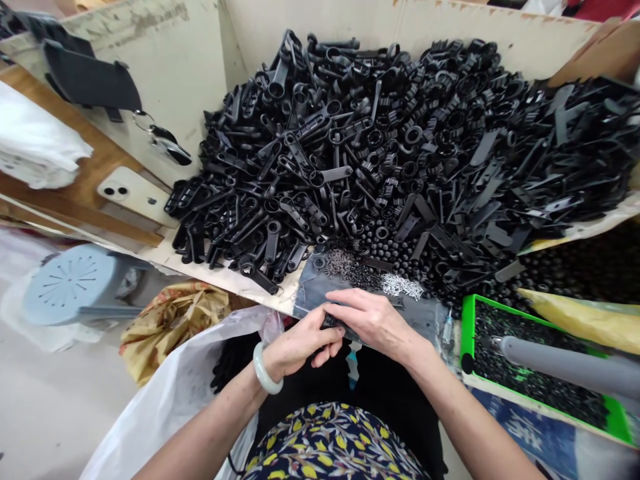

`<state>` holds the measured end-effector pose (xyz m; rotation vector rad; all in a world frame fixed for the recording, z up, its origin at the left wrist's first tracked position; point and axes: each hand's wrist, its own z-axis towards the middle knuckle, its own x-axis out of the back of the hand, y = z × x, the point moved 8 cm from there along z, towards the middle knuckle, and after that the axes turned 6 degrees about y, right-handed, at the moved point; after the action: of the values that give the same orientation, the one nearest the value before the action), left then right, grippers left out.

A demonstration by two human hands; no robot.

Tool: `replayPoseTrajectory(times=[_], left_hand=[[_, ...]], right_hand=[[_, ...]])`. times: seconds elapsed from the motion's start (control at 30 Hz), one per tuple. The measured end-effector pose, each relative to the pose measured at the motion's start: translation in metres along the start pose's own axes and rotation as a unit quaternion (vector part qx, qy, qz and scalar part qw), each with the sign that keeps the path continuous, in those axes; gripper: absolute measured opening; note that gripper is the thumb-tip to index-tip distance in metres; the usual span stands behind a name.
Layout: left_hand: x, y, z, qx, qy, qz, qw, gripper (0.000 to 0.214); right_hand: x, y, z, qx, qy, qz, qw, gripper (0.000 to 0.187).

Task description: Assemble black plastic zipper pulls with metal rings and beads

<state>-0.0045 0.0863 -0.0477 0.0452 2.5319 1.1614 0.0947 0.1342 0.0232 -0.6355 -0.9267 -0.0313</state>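
Observation:
My left hand (300, 343), with a pale green bangle (265, 370) on the wrist, and my right hand (373, 320) meet at the near edge of the table. Both pinch a small black plastic part (334, 321) between their fingertips; most of it is hidden by the fingers. Just beyond the hands lie a patch of small dark metal springs (345, 263) and a little heap of shiny silver pins (403, 287). A huge pile of black plastic levers and rings (390, 153) covers the table behind them.
A green tray (467, 327) of tiny black pieces sits at the right, with a grey tube (565, 363) lying across it. A white plastic bag (175, 400) hangs open at my left. A phone (133, 193), a grey stool (70, 283) and a yellow bag (590, 320) are nearby.

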Motion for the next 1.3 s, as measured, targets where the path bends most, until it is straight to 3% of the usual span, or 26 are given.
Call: replayPoseTrajectory(times=[0.23, 0.63, 0.77, 0.97, 1.17, 1.3], left_hand=[[-0.021, -0.001, -0.003, 0.052, -0.094, -0.02, 0.994, 0.052], [-0.032, -0.009, -0.007, 0.079, -0.114, -0.043, 0.989, 0.036], [-0.031, -0.007, -0.011, 0.077, -0.104, -0.045, 0.991, 0.037], [-0.031, -0.007, -0.019, 0.108, -0.167, -0.029, 0.98, 0.037], [-0.028, -0.001, -0.015, 0.094, -0.134, -0.043, 0.986, 0.044], [-0.026, 0.001, -0.012, 0.085, -0.094, -0.039, 0.991, 0.036]], right_hand=[[0.002, -0.004, -0.016, 0.053, -0.045, 0.004, 0.998, 0.033], [-0.004, -0.006, -0.023, 0.018, -0.085, 0.014, 0.996, 0.021], [0.0, -0.007, -0.02, 0.001, -0.063, 0.044, 0.997, 0.02], [0.005, -0.017, -0.019, 0.021, -0.093, 0.055, 0.994, 0.019], [0.0, -0.018, -0.022, 0.02, -0.091, -0.008, 0.996, 0.025], [-0.002, -0.015, -0.022, 0.014, -0.066, -0.007, 0.998, 0.023]])
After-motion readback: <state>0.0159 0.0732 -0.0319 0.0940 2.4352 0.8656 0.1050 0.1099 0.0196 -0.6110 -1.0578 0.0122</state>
